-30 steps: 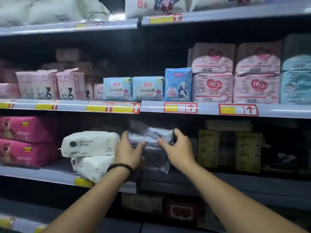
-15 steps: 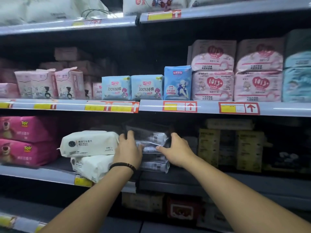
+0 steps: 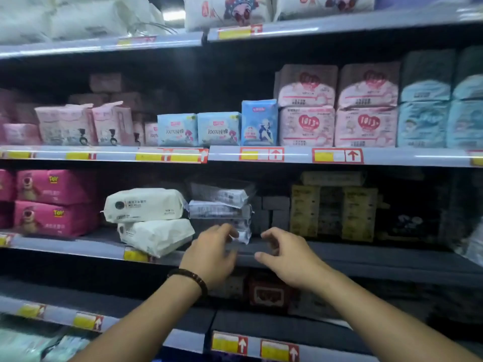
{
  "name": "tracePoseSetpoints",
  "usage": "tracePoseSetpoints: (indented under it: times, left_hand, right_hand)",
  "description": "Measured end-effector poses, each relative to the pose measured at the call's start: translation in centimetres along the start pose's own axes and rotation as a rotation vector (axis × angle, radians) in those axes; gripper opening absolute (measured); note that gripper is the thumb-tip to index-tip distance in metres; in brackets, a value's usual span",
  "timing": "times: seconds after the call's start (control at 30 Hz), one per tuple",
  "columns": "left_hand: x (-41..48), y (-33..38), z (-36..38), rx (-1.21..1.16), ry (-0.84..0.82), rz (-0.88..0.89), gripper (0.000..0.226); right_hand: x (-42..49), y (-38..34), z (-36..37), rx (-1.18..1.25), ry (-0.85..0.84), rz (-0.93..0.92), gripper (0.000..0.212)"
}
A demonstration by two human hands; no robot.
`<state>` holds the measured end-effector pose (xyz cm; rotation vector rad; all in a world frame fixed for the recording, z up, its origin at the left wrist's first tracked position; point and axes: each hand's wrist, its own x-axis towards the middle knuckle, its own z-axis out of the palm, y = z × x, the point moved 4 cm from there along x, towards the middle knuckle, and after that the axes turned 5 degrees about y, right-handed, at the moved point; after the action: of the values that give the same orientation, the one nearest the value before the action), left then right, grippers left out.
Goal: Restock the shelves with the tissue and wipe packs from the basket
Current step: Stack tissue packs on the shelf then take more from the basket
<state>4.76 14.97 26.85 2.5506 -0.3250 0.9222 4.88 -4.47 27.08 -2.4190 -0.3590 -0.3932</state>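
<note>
Both hands are empty, fingers loosely curled: left hand (image 3: 211, 253) and right hand (image 3: 283, 254) hover near the shelf (image 3: 366, 253) edge. Just beyond, the grey wipe packs (image 3: 220, 205) sit stacked, apparently placed. The basket is out of view, so remaining stock is unknown.

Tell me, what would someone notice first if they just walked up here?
Probably the two bare hands, left hand and right hand, empty and open in front of the middle shelf. Just behind them sits a stack of grey wipe packs, beside two white packs. Bright pink bear packs glow at the far left.
</note>
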Motion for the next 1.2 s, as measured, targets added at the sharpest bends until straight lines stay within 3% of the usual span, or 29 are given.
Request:
tracePoseSetpoints:
  times: [0.23,0.4,0.5,0.57,0.63,0.77,0.87,0.9,1.03,1.2]
  left_hand:
    - [-14.9,5.3,10.7,-0.123,-0.595,0.086,0.023]
    - [-24.6,7.1,20.7,-0.123,-0.902,0.124,0.024]
    - [-29.3,6.3,25.5,-0.087,-0.971,0.105,0.020]
    - [-31.4,5.8,27.9,0.068,-1.113,0.151,0.035]
    - [-32.5,5.5,29.2,0.149,-1.241,0.166,0.044]
    - [-33.6,3.8,31.8,0.232,-1.303,0.098,0.061]
    - [-35.0,2.9,33.5,0.286,-1.321,0.053,0.078]
    - [-35.3,2.9,33.9,0.306,-1.317,0.037,0.085]
    - [-36.4,2.5,35.7,0.334,-1.296,-0.057,0.100]
    - [-35.8,2.9,36.8,0.399,-1.311,0.015,0.113]
  right_hand:
    - [-13.9,11.2,3.8,0.032,-0.159,0.123,0.010]
    - [-24.5,23.8,9.5,-0.123,-0.331,0.363,0.006]
    - [-30.0,29.9,12.2,-0.238,-0.427,0.479,0.015]
    - [-31.5,31.8,13.2,-0.317,-0.545,0.526,0.026]
    - [-32.5,33.1,14.1,-0.298,-0.552,0.596,0.029]
    - [-35.2,34.8,16.6,-0.342,-0.704,0.671,0.030]
    - [-37.3,36.4,18.2,-0.354,-0.801,0.789,0.078]
    - [-37.6,36.7,18.6,-0.364,-0.799,0.804,0.085]
    - [-37.7,36.9,19.7,-0.367,-0.783,0.781,0.085]
    - [-37.4,37.8,20.0,-0.416,-0.754,0.751,0.079]
